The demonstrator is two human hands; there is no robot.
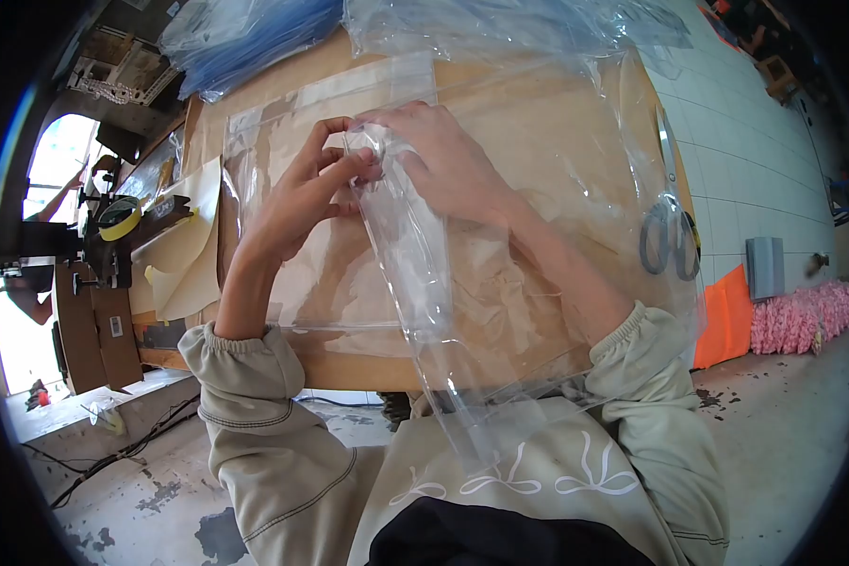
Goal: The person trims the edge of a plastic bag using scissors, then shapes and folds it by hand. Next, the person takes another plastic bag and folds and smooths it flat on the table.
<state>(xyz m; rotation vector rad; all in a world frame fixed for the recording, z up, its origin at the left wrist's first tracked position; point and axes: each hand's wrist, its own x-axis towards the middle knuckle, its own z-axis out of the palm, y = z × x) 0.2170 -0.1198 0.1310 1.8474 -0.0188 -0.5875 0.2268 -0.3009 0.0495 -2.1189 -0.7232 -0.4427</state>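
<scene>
A clear plastic bag or sheet (410, 255) hangs in a folded strip from my hands down past the table's front edge and over my lap. With its fingers curled and pinching, my left hand (302, 184) grips the gathered top end of the plastic. My right hand (457, 165) is closed over the same end from the right, its fingertips close to those of the left. Part of the fingers is hidden behind the plastic. More clear plastic (321, 269) lies flat on the brown paper-covered table (340, 368) beneath both hands.
Stacks of bluish clear plastic (255, 42) lie along the table's far edge. Scissors (670, 241) rest at the right edge. At left are a tape roll (119, 219), brown paper (184, 245) and a cardboard box (99, 325). A pink bundle (802, 319) is on the floor at right.
</scene>
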